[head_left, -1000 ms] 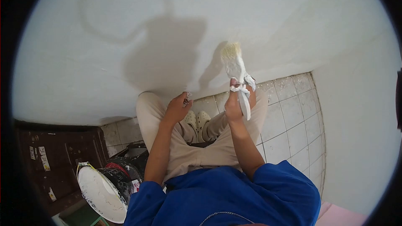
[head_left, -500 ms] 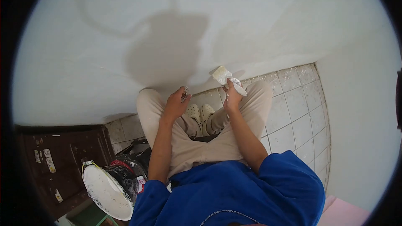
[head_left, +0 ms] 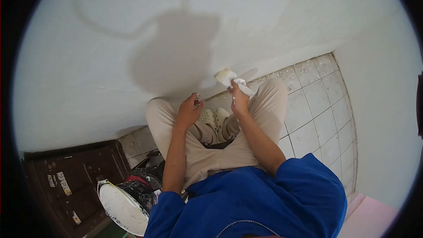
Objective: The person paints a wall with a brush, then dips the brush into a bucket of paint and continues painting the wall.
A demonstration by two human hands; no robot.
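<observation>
A paintbrush (head_left: 225, 77) coated in white paint is gripped in my right hand (head_left: 239, 102), above my right knee. Its pale bristles point up and to the left, right at the lower part of the white wall (head_left: 273, 31). My left hand (head_left: 189, 112) is closed over my left knee, its fingers curled and whitish at the tips. Something small and pale shows between those fingers, and I cannot tell what it is. Both of my forearms rest along my thighs.
A paint-smeared black bucket (head_left: 145, 191) with white paint on its round top (head_left: 122, 209) stands at my lower left. Behind it is a dark brown door (head_left: 83, 180) with stickers. Speckled floor tiles (head_left: 304, 110) run along the wall to a corner on the right.
My right hand and the brush have shifted slightly to the left along the wall. My left hand stays closed in nearly the same place. The view has tilted slightly.
</observation>
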